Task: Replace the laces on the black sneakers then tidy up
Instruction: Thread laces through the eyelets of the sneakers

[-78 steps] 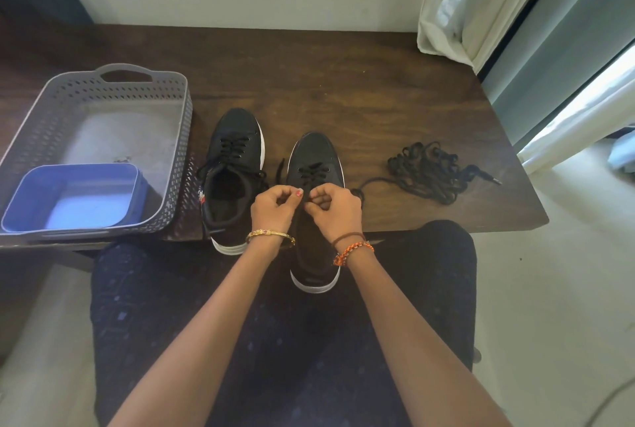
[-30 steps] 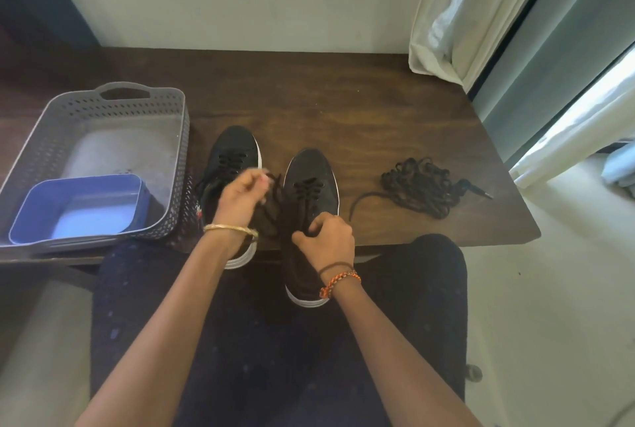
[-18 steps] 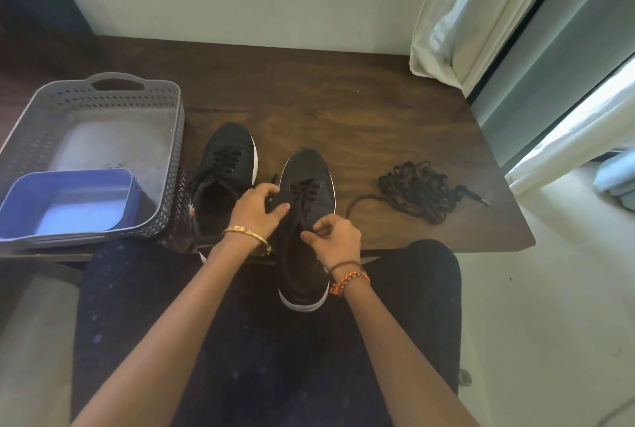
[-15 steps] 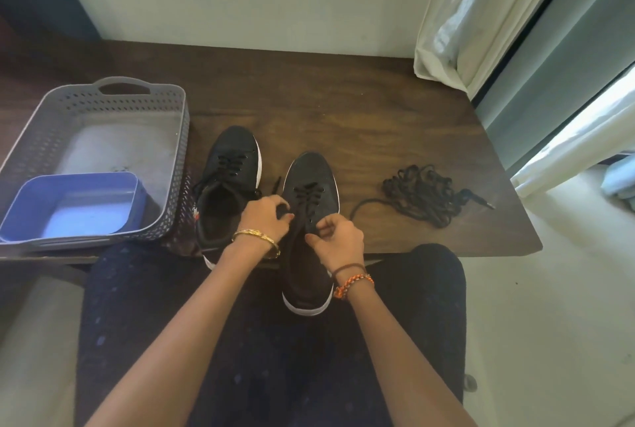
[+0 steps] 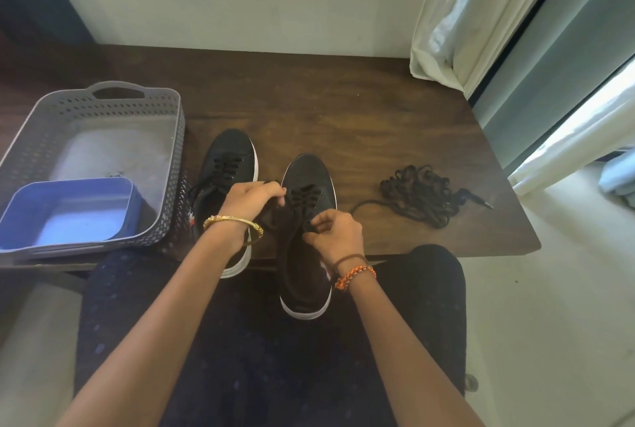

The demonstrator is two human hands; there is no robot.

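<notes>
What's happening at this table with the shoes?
A seated person is lacing a black sneaker that overhangs the table edge toward their lap. The left hand and right hand each pinch a bit of its lace. A second sneaker sits beside it, laced. A loose lace pile lies to the right, a grey basket to the left.

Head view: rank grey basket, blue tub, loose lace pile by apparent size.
1. grey basket
2. blue tub
3. loose lace pile
Basket and tub sit at the frame's distorted edge, but the gaps look clear.

Daylight glares from the right; wide-angle edges bend.
</notes>
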